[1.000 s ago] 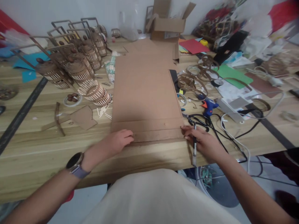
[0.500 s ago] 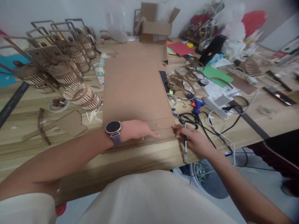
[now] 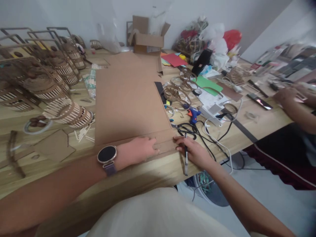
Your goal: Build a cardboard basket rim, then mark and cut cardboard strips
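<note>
A large brown cardboard sheet [image 3: 128, 102] lies on the table, with a narrow cardboard strip [image 3: 166, 147] along its near edge. My left hand [image 3: 138, 149], a round watch on its wrist, rests on the strip with fingers stretched and a little apart. At the strip's right end is my right hand [image 3: 194, 149], a black and clear pen [image 3: 186, 159] held between its fingers, its lower end pointing toward me. The fingertips of that hand touch the end of the strip. Just beyond them are black-handled scissors [image 3: 186, 128].
Several stick-and-twine lanterns [image 3: 66, 70] stand at the left, near loose sticks [image 3: 85, 131]. On the right are a blue glue gun [image 3: 194, 115], cables [image 3: 230, 154], rolls of brown strip [image 3: 177, 93] and a phone [image 3: 259, 101]. Another person's hands [image 3: 291, 95] are at far right.
The view has swung right, bringing another person's hands into sight. My left hand's fingers have spread on the strip. My right hand keeps the pen at the strip's end.
</note>
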### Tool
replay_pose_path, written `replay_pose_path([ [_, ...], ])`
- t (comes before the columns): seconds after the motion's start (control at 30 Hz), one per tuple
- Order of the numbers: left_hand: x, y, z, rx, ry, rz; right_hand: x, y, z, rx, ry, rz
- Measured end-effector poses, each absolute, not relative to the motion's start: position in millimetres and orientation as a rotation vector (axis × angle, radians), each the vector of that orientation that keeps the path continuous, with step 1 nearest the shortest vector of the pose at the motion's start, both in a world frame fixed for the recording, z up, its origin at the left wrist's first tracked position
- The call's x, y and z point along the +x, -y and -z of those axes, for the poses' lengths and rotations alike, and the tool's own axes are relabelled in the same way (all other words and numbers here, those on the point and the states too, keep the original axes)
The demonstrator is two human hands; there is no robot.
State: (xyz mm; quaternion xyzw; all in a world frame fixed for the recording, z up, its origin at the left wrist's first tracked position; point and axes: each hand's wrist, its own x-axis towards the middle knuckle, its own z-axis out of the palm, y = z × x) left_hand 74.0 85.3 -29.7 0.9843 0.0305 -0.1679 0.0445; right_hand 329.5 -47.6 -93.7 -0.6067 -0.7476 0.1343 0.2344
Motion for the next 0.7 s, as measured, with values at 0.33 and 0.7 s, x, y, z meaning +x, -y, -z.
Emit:
replay_pose_path([
  [0.33,71.3,-80.3,34.3,2.949,-0.183,0.434,329.8,50.4,98.2,-1.674,2.020,-0.360],
  [0.7,69.5,-82.3,38.3,2.981,-0.150,0.384,330.1,51.3,103.8,-1.667,1.938,-0.406],
])
